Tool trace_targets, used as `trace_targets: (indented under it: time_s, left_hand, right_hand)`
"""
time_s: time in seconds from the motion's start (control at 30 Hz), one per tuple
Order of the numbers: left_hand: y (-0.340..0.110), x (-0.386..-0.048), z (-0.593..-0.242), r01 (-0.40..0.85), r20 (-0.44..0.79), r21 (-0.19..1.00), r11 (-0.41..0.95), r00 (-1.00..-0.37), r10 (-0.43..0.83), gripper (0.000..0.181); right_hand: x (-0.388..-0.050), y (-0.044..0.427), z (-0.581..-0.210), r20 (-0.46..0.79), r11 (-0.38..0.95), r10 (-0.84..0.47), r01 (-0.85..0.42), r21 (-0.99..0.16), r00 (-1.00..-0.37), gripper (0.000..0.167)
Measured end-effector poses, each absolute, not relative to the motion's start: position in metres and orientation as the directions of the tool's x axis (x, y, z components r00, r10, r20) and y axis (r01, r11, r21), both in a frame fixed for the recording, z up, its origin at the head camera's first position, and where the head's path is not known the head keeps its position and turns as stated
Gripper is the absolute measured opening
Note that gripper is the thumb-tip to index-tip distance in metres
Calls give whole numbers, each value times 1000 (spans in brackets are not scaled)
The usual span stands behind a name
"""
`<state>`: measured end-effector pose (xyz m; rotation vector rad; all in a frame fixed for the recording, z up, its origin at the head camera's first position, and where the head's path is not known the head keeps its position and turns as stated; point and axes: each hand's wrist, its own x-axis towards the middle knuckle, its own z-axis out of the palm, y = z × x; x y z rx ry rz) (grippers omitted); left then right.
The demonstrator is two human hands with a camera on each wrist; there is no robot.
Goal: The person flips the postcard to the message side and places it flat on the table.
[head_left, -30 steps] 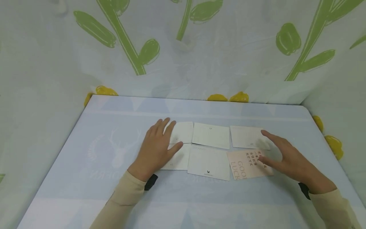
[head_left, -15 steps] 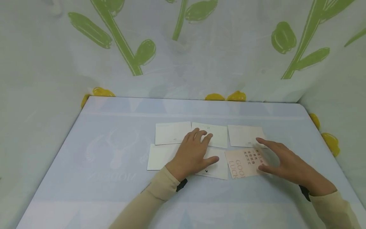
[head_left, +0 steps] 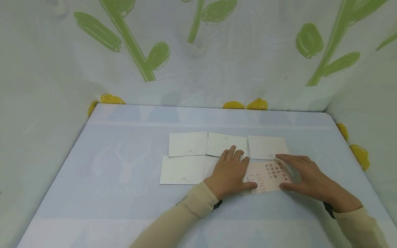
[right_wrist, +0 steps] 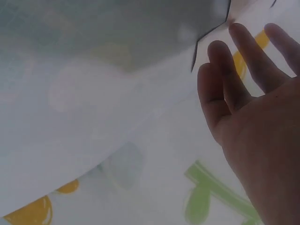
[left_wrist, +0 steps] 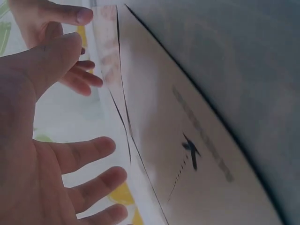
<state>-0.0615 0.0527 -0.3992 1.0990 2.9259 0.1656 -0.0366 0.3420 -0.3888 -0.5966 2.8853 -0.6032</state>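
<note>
Two rows of three cards lie flat on the table. In the head view, the back row has a left white card (head_left: 186,144), a middle white card (head_left: 219,142) and a right pale card (head_left: 266,148). The front row has a white card (head_left: 181,170), a white card with a black mark (left_wrist: 154,117) and a pink "GOOD LUCK" card (head_left: 268,179). Over the marked card my left hand (head_left: 228,174) is spread, covering most of it, thumb near the pink card. My right hand (head_left: 310,179) hovers by the pink card's right edge, fingers apart from the thumb. Neither hand holds anything.
The pale blue table (head_left: 124,206) bears a faint deer print. White cloth (head_left: 235,62) with green leaves and yellow shapes hangs behind and at both sides of it.
My left hand has moved right, from the left-hand cards across to the front middle card, uncovering the left ones. My right hand has shifted only slightly. The cards have stayed in place.
</note>
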Motion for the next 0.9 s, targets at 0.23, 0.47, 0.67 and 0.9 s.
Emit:
trace_targets:
  time_s: [0.23, 0.47, 0.67, 0.9]
  left_hand:
    - [62, -59, -401, 654, -14, 107, 749, -752, 659, 78]
    - [63, -58, -403, 644, -41, 105, 758, -759, 650, 78]
    - [64, -59, -403, 646, -16, 113, 755, -759, 651, 77]
    - [66, -60, -399, 629, -5, 196, 753, -767, 642, 72]
  right_hand:
    - [-38, 343, -393, -2, 853, -421, -395, -341, -907, 90]
    - [-41, 343, -394, 4, 848, -436, -413, -332, -900, 88]
    - [-41, 342, -393, 3, 849, -433, -409, -335, -901, 88]
    - [-42, 341, -394, -9, 855, -429, -404, -325, -903, 90]
